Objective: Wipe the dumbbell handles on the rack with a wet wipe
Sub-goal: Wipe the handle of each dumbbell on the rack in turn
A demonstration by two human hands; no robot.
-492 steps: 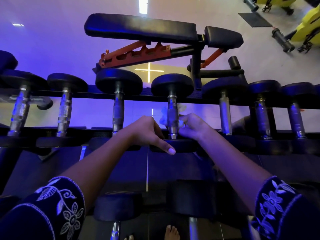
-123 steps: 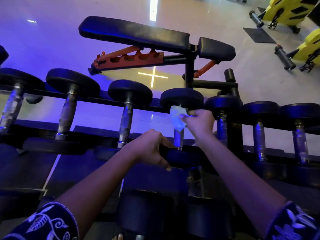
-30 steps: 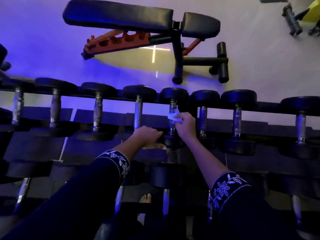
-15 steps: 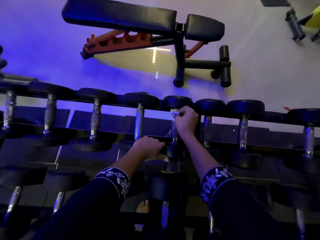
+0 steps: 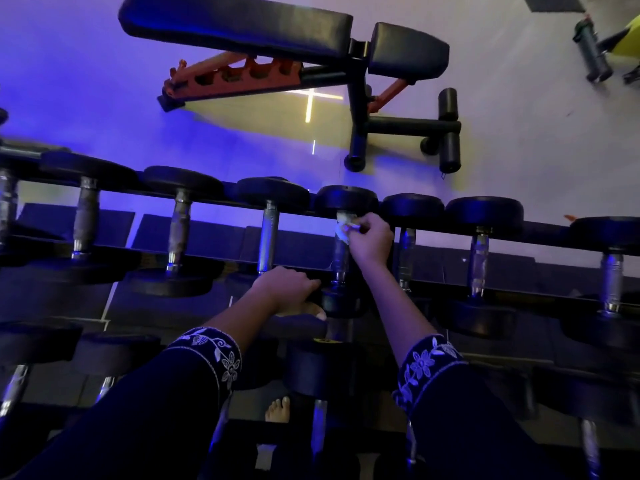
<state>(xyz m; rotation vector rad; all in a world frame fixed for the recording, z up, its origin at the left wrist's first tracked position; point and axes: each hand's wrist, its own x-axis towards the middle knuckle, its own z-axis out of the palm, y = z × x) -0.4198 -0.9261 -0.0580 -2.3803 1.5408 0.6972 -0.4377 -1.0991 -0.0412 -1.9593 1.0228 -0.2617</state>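
Pinching the limp wet wipe [image 5: 343, 231] against the stiff handle [image 5: 339, 259], the right hand [image 5: 370, 242] needs little force; the left hand [image 5: 284, 289] grips the heavy dumbbell [image 5: 341, 304] by its near head.

This is a gym: a long rack [image 5: 450, 226] carries rows of dumbbells [image 5: 180, 230], and behind the rack an adjustable bench [image 5: 284, 39] stands on the floor.

open: gap between handle with wipe [image 5: 340, 261] and left neighbour [image 5: 268, 233] | tight: right neighbour [image 5: 406, 251] close | beyond rack [image 5: 228, 263]: bench [image 5: 242, 26] on floor [image 5: 519, 150]
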